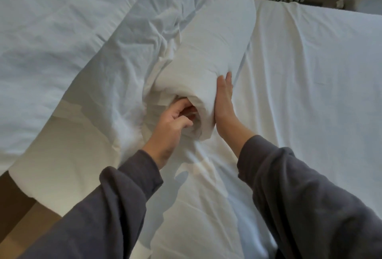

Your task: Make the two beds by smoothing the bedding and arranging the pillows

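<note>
- Head view: my left hand (pixel 175 122) curls into the pillow's (pixel 217 52) near end, gripping cloth; my right hand (pixel 224 101) lies flat against its side.
- I judge a hard tug could bunch the cloth or roll the pillow away.
- Duvet (pixel 62 31) crowds its left; open sheet (pixel 310 83) on its right.

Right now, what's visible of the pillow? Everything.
The pillow is white, in a soft, creased, cotton-looking case, bunched into a long roll. It lies on the sheet, running away from the camera. The crumpled duvet lies against its left side. The left hand grips the gathered fabric at its near end, fingers curled in. The right hand presses flat against its right side.
</note>
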`<control>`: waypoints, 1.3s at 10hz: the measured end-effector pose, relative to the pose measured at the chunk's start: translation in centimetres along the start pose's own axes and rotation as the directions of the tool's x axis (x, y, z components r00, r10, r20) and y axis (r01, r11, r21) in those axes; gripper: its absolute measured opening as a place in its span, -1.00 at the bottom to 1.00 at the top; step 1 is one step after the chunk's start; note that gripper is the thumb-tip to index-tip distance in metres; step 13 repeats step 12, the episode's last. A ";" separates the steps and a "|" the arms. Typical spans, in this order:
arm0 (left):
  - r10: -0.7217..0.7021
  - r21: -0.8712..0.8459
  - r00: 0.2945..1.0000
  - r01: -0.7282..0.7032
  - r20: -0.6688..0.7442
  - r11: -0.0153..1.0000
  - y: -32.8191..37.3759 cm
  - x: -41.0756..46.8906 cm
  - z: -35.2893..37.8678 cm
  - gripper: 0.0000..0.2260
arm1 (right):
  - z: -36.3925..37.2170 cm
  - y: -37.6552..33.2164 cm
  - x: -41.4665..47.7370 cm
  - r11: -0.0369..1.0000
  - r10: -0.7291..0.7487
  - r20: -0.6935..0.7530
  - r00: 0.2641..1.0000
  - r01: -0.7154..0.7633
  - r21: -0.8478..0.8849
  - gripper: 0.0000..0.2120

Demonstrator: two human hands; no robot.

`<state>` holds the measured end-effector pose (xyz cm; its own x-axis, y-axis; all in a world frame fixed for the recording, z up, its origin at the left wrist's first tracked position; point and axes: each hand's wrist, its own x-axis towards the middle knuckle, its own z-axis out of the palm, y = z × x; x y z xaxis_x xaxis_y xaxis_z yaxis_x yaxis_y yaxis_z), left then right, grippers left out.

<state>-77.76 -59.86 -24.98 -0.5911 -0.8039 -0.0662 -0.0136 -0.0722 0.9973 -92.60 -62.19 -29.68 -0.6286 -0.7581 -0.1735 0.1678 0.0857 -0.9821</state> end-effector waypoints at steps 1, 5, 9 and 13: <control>-0.004 -0.102 0.998 0.011 0.067 0.995 -0.1 -0.6 0.2 -0.50 | 0.8 0.4 -0.4 0.999 -0.031 -0.059 0.998 0.033 0.030 -0.44; 0.059 -0.043 0.982 -0.052 0.181 0.998 -0.1 -1.5 0.2 -0.40 | 2.5 2.2 -1.8 0.987 -0.158 -0.093 0.983 0.160 0.012 -0.53; 0.105 -0.135 0.994 -0.101 0.022 0.986 -0.3 -1.0 -0.1 -0.53 | 1.3 5.3 -2.0 0.998 -0.052 0.028 0.998 0.052 -0.019 -0.41; 0.667 0.796 0.722 -0.287 -0.186 0.532 1.3 -0.5 0.6 -0.84 | -1.8 3.7 -0.1 0.999 -0.020 0.036 0.999 0.019 0.049 -0.27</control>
